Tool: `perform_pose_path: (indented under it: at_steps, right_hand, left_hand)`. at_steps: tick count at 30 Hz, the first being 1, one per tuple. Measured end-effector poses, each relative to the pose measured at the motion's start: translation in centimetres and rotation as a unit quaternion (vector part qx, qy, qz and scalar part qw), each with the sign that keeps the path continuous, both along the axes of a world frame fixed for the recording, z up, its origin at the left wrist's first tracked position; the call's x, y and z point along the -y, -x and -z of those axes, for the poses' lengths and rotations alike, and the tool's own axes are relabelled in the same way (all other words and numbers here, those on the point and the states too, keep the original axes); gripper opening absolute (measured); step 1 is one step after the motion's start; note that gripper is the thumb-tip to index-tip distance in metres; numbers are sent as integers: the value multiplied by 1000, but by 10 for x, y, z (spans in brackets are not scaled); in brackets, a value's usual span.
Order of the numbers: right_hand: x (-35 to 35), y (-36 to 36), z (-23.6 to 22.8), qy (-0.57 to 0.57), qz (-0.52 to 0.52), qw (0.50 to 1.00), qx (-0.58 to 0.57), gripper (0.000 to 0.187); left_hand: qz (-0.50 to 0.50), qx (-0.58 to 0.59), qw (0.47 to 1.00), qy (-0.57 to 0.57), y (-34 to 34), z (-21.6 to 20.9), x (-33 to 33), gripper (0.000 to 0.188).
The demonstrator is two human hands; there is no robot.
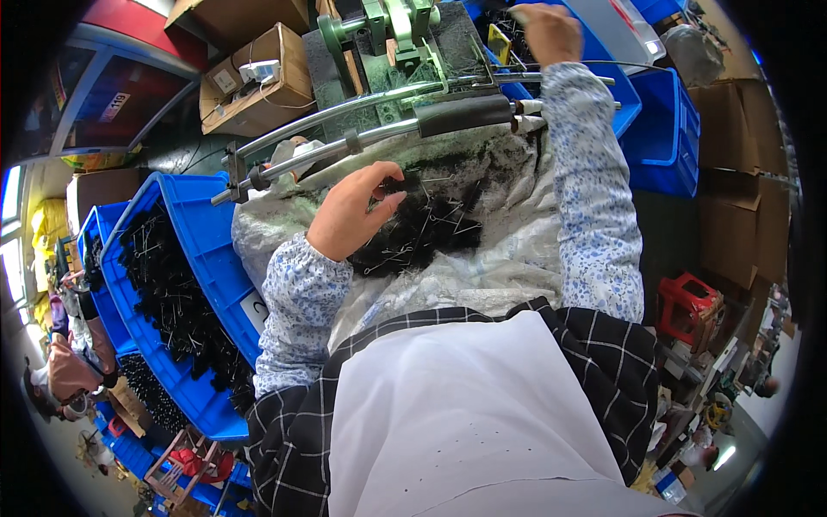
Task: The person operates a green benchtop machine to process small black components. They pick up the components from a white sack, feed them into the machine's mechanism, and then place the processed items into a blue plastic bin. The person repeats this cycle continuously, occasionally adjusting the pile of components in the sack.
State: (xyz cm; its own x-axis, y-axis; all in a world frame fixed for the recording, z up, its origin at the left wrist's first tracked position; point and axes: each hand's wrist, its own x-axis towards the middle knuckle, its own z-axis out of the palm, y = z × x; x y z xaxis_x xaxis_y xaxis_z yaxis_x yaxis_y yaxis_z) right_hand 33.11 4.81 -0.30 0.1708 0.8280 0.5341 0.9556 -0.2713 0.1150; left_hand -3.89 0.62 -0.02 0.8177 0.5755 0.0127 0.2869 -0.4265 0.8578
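My left hand [351,211] is curled over the lap cloth, its thumb and forefinger closing around a small black-bristled wire brush [412,183] whose thin wire points right. Just below lies a loose pile of similar black brushes [422,231] with bare wire ends, on a dusty whitish cloth [517,224]. At the top right, my right hand [551,34] is stretched out over a blue bin [603,52] of dark pieces. Its fingers are bent together at the tips; whatever they grip is too small to make out.
A greenish metal machine [392,34] stands ahead, with steel rods [345,142] and a black roller [465,115] crossing before me. On the left is a large blue crate [202,250] of black brushes. A cardboard box [258,82], another blue crate [663,129] and a red stool [689,310] surround me.
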Motion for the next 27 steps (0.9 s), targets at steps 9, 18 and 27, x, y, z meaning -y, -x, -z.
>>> perform_pose_path:
  at_steps: [9, 18, 27]
  right_hand:
    - [114, 143, -20, 306, -263, 817, -413, 33]
    - [18, 85, 28, 43, -42, 996, -65, 14]
    - [-4, 87, 33, 63, -45, 997, -21, 15]
  left_hand:
    - [-91, 100, 990, -35, -37, 6, 10, 30]
    - [113, -173, 976, -61, -29, 37, 23, 45]
    - [148, -194, 963, -117, -41, 58, 37, 31]
